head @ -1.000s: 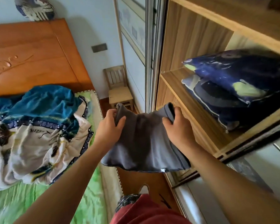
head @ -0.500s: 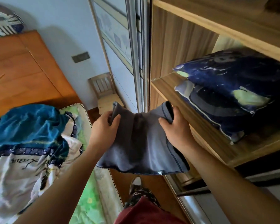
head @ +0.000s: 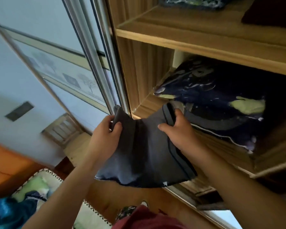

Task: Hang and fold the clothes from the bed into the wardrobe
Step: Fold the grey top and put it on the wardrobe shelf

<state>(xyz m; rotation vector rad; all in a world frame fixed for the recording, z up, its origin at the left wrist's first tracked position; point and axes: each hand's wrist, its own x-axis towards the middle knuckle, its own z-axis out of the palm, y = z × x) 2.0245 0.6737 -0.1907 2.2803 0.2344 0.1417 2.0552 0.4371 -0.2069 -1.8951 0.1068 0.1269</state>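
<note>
Head view. The person stands at the open wardrobe (head: 205, 38), a light wood-grain unit with stacked shelves. Both hands hold a folded dark grey garment (head: 144, 149) in the air just in front of the middle shelf's (head: 149, 104) front edge. The left hand (head: 104, 136) pinches the garment's upper left corner, thumb on top and fingers curled behind the cloth. The right hand (head: 177, 129) clamps the upper right corner, fingers wrapped over the folded edge. The garment sags between the two grips; its lower hem hangs free.

On the middle shelf lies a dark blue bedding bundle (head: 221, 100) with pale green patches, just beside the right hand. The shelf above carries more dark fabric, partly cut off by the frame.

Left of the shelving run the silver rails of a sliding door (head: 96, 63). Beyond it are a pale blue wall (head: 10, 76), a grey wall plate (head: 19, 111) and a small wooden chair (head: 64, 129), blurred. The bed's (head: 40, 182) corner, with green sheet and blue clothing, shows at lower left.
</note>
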